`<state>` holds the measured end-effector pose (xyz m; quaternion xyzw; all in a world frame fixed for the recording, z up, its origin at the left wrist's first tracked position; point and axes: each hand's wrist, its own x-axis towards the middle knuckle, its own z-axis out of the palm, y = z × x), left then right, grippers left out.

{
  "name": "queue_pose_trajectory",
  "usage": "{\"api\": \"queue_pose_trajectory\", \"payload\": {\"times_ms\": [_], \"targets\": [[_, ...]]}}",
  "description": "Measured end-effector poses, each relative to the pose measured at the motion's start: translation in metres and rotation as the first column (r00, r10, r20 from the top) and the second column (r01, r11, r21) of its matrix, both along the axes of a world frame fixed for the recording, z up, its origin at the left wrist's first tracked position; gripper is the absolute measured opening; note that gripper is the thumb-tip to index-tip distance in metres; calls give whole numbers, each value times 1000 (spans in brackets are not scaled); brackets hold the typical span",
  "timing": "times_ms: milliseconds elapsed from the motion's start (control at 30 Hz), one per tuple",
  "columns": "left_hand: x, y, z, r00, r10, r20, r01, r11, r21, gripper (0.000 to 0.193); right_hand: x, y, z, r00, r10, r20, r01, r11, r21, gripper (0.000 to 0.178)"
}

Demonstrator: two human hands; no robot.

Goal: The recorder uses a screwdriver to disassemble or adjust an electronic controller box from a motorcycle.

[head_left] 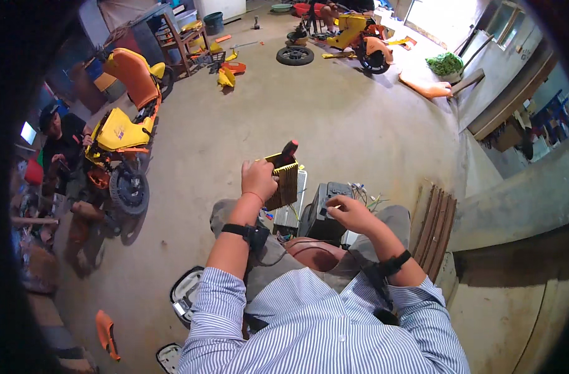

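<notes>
My left hand is closed around the near left edge of a dark ribbed box with a yellow rim, held up in front of my knees. A tool with a red-and-black handle sticks up at the box's far side. Beneath and beside it lies a silver finned metal unit. My right hand has its thumb and fingers drawn together over a dark grey boxy unit; what they pinch, if anything, is too small to make out. Thin coloured wires spread out right of that unit.
On the left, a person sits beside a yellow-and-orange scooter. Another partly stripped scooter and a loose wheel are farther back. Brown metal strips lie right of my knee, and an open case lies left of me.
</notes>
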<state>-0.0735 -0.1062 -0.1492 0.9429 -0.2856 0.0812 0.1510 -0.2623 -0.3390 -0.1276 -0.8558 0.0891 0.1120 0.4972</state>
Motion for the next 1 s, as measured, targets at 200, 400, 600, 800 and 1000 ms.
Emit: {"api": "queue_pose_trajectory", "payload": {"times_ms": [200,400,600,800,1000], "targets": [[-7,-10,-24,999,-46,20,46,999,-7,13,21,-22,-17,990,101,-94,-100,995,9,42],[-20,-9,-1,995,-93,31,94,995,-34,13,47,-18,-46,997,-67,32,62,989,133,75],[-34,9,105,943,-288,169,309,943,-120,17,85,21,-22,938,13,347,-55,992,111,110],[-50,28,199,852,-438,287,443,895,50,23,98,45,38,903,-33,428,-194,858,475,91],[-75,70,231,906,-203,371,366,817,-446,81,90,84,99,891,77,448,-334,779,530,90]]}}
